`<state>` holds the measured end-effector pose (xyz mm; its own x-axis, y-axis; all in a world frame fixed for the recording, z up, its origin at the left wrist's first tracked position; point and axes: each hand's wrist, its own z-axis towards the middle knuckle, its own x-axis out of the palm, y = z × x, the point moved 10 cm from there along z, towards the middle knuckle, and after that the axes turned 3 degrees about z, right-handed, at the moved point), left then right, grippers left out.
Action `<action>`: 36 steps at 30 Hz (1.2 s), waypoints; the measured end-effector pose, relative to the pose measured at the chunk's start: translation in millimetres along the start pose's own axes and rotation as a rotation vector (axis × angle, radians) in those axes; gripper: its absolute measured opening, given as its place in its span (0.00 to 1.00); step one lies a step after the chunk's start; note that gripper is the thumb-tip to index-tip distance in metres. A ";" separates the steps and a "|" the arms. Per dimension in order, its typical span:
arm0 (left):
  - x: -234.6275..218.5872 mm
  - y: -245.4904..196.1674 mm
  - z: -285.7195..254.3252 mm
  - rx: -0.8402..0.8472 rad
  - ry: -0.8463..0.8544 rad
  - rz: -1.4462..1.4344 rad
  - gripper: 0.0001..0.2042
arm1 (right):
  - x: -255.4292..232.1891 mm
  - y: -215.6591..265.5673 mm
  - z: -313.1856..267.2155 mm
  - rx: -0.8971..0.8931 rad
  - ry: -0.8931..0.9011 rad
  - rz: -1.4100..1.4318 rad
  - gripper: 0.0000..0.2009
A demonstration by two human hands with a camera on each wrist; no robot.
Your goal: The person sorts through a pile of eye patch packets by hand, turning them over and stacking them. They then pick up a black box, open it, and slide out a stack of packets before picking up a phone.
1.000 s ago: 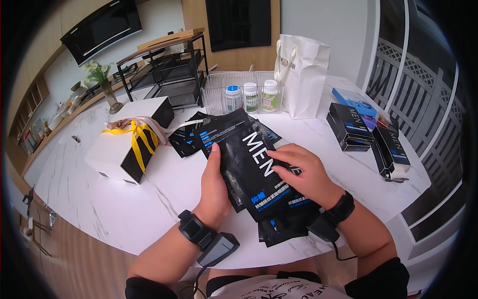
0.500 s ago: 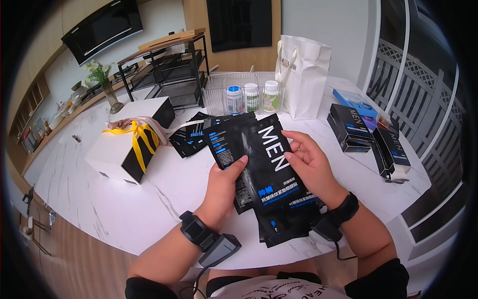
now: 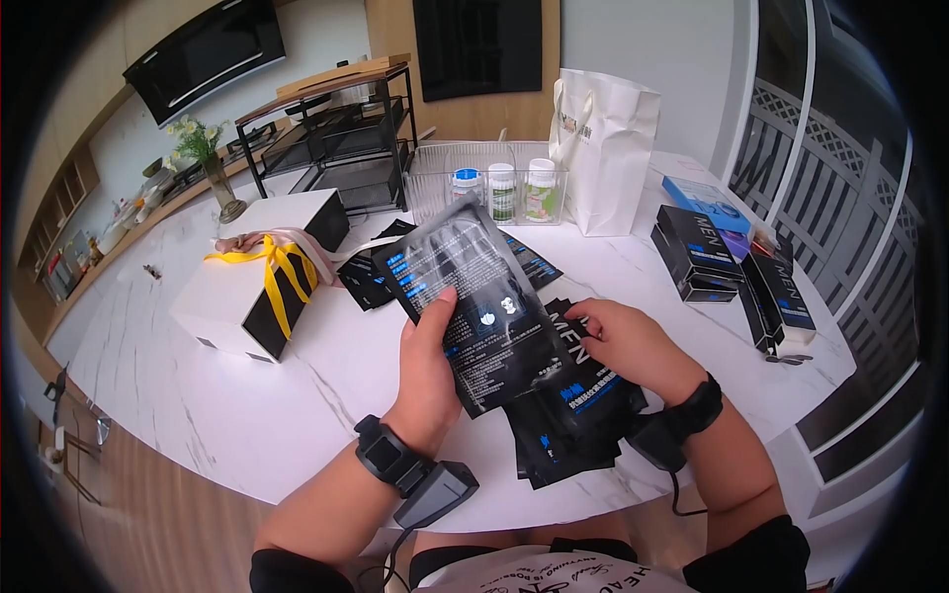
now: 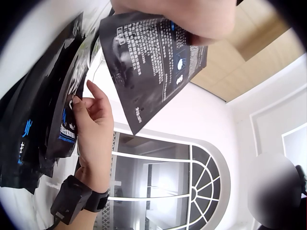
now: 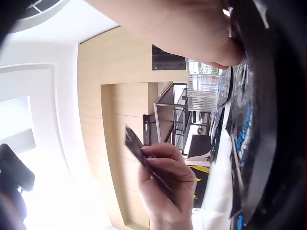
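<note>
In the head view my left hand (image 3: 430,361) holds a black foil pouch (image 3: 474,326), its thumb lying over the printed back face. That pouch is tilted up, showing small white text and blue marks. To the right my right hand (image 3: 643,346) pinches the upper edge of another black pouch (image 3: 593,390) lettered MEN. This second pouch overlaps a stack of similar pouches (image 3: 568,455) near the table's front edge. From the left wrist view, the thumb and fingers of the right hand (image 4: 96,124) are at the pouch edge. The right wrist view shows the raised pouch (image 5: 160,179) edge-on.
More black pouches (image 3: 366,282) lie behind the left hand. A white box (image 3: 227,306) with yellow ribbon stands left. Behind are a clear bin (image 3: 425,193) with bottles, a black rack (image 3: 346,148) and a white paper bag (image 3: 608,158). Black boxes (image 3: 692,247) lie right.
The MEN-lettered pouch, earlier between both hands, is now lower right under my right hand, over the stack. My left hand's pouch now shows its printed back in full.
</note>
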<state>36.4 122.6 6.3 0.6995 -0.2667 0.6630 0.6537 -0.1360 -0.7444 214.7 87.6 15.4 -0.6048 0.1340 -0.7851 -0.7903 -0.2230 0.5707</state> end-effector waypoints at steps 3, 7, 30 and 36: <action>7.3 -3.9 -1.7 0.014 0.028 0.030 0.13 | -6.3 9.1 -2.9 -0.020 -0.024 -0.125 0.14; 10.2 -3.0 1.4 0.057 0.060 0.141 0.12 | -20.8 19.9 0.4 -0.030 -0.130 -0.056 0.12; 51.8 25.2 -16.5 0.032 0.587 0.499 0.16 | -17.0 51.5 -5.4 -0.227 -0.059 1.010 0.32; 46.9 1.0 -13.0 0.067 0.501 0.236 0.23 | -20.8 52.8 -3.4 -0.190 -0.061 0.700 0.37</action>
<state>66.1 97.6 35.5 0.6168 -0.7060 0.3480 0.5243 0.0386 -0.8507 185.9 69.8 61.1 -0.9713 -0.0488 -0.2330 -0.1886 -0.4392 0.8784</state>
